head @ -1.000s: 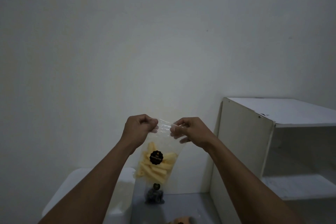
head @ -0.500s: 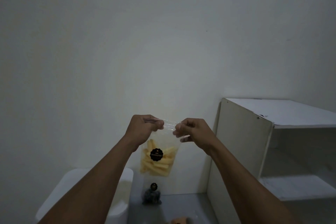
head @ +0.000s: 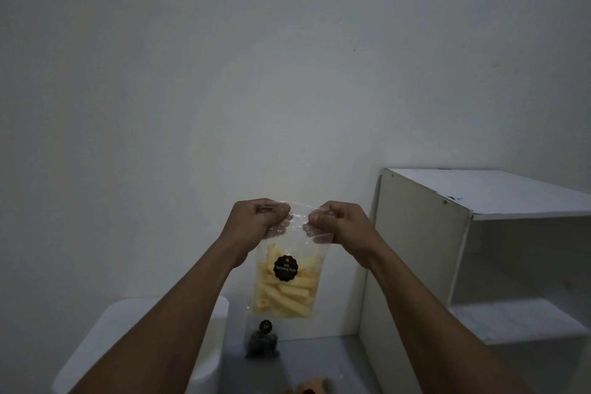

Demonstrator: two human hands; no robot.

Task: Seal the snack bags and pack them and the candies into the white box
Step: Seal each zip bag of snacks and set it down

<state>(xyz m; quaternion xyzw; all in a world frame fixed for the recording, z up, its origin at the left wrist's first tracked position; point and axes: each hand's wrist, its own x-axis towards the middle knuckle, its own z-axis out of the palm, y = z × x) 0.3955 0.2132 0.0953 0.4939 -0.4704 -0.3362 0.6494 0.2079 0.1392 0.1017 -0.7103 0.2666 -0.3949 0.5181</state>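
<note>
I hold up a clear snack bag (head: 286, 285) of pale yellow sticks with a round black label. My left hand (head: 256, 222) pinches its top left corner and my right hand (head: 339, 223) pinches its top right corner, with the bag's mouth stretched between them. Below it a second clear bag (head: 263, 341) with dark snacks and a black label stands on the grey surface against the wall. The white box (head: 211, 323) sits at lower left, mostly behind my left forearm. An orange-brown packet (head: 311, 387) shows at the bottom edge.
A white open shelf unit (head: 422, 249) stands close on the right, its side panel next to my right forearm. A plain white wall fills the view behind. The grey surface (head: 323, 358) runs between the box and the shelf.
My hands have moved slightly closer together along the bag's top. The bag hangs a little straighter than a second ago.
</note>
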